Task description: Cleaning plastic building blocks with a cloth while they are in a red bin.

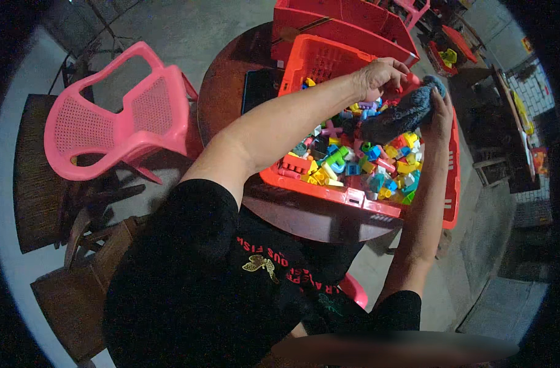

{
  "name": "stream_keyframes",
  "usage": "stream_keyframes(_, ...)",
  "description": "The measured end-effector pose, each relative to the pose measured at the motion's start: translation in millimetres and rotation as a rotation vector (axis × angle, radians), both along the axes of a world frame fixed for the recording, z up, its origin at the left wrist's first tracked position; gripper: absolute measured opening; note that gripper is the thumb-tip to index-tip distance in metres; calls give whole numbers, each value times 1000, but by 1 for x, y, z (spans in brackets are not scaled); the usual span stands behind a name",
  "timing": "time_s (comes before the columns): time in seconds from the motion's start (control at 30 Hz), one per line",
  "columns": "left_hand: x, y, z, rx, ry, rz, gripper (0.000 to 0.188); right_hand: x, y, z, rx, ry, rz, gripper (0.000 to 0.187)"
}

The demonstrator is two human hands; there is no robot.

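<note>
My left hand (381,78) reaches over the far side of a red plastic crate (335,195), its fingers closed on a small red toy piece (410,79). My right hand (440,113) is at the crate's right side and grips a dark grey-blue fluffy cloth (402,113). The cloth bunches up at the fingers and hangs over the crate. Its upper end is close beside the red piece; whether they touch I cannot tell. Under both hands, many colourful toy building blocks (338,156) lie loose in the crate.
The crate rests on a round brown table (227,92). Behind it stands a larger red box (353,30). A dark flat object (259,89) lies left of the crate. A pink plastic armchair (117,116) stands at the left, near brown wooden furniture (40,178).
</note>
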State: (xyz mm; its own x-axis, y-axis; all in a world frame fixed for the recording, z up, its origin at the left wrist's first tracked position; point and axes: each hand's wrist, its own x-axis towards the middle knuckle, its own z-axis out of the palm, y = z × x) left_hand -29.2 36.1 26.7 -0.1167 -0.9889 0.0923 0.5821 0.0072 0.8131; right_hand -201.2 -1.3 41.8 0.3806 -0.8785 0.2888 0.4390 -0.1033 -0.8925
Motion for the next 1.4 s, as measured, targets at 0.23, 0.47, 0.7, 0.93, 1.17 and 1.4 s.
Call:
stream_keyframes(0.23,-13,-3,-6,-161,-284,170,27,8,3,-11,70,79,110,27)
stream_keyframes(0.47,-4,-16,-20,-314,-589,405,18,10,9,-12,206,232,97,25)
stream_keyframes(0.7,2,-12,-24,-279,-1069,390,23,14,15,-7,-687,669,-238,34)
stream_keyframes(0.93,-6,-4,-17,-546,-1160,428,30,6,3,-15,-16,338,2,26)
stream_keyframes(1.17,-1,-2,-4,-387,-477,399,16,9,11,-5,-27,318,-14,26)
stream_keyframes(1.4,13,-9,-17,-487,-1179,483,28,9,10,2,-179,370,-165,25)
